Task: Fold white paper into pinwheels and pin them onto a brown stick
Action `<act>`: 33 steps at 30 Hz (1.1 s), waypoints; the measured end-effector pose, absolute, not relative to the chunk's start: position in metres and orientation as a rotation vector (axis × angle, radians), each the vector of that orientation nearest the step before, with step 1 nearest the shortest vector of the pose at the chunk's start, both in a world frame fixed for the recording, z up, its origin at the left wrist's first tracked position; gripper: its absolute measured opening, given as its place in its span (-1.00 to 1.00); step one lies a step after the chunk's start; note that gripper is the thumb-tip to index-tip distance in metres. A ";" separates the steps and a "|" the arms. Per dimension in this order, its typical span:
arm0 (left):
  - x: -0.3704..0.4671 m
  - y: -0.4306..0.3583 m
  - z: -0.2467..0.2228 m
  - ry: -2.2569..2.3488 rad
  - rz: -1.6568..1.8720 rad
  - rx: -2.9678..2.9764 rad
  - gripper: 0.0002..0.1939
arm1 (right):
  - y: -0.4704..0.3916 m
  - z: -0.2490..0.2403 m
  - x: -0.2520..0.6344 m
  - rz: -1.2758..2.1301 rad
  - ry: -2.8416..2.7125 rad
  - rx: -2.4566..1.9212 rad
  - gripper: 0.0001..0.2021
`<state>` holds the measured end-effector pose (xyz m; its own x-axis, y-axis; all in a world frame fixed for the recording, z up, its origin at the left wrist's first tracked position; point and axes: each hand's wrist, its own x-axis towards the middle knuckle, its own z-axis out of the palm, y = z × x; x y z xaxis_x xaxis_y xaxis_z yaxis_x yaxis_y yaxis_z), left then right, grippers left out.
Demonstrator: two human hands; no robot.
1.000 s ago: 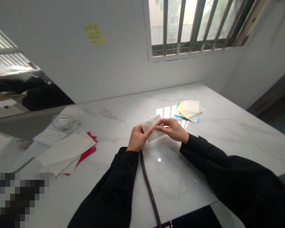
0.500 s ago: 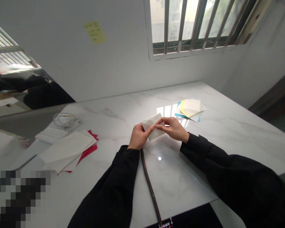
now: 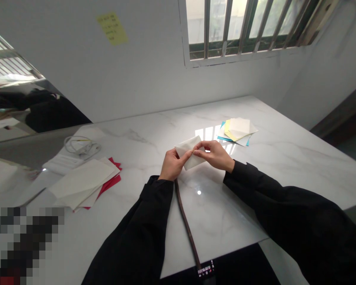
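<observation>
Between my two hands is a small off-white folded paper (image 3: pixel 192 163), held above the marble-patterned table. My left hand (image 3: pixel 172 164) grips its left side, thumb laid on top and fingers behind. My right hand (image 3: pixel 215 153) pinches at the middle of the paper with thumb and index finger, close to the left thumb tip. The fingertips hide whatever lies at the pinch point. Below my left wrist, a long thin dark brown strip (image 3: pixel 187 227) runs toward the table's front edge.
Coloured and white paper pieces (image 3: pixel 240 128) lie stacked at the back right. On the left are large white and red papers (image 3: pixel 84 182) and a coiled white cable (image 3: pixel 82 146). A yellow sticky note (image 3: pixel 112 28) hangs on the wall near a barred window (image 3: pixel 240 27).
The view has tilted slightly down, so everything sits a little differently in frame. Both hands keep nearly the same grip on the paper, with only slight finger movement.
</observation>
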<state>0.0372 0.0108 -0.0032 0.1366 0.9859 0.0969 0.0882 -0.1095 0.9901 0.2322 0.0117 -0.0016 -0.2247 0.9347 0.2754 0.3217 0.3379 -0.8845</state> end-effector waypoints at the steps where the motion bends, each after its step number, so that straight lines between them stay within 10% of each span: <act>1: 0.038 0.011 -0.003 1.127 1.141 1.421 -0.39 | 0.011 -0.001 0.232 0.876 -1.743 -1.138 -0.77; 33: 0.038 0.020 -0.012 1.120 1.186 1.410 -0.37 | 0.014 -0.011 0.223 0.904 -1.589 -1.113 -0.71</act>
<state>0.0381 0.0202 -0.0122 0.1110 0.9859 0.1253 0.0687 -0.1334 0.9887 0.2229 0.0145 -0.0113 -0.1227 0.9500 0.2872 0.2384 0.3092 -0.9206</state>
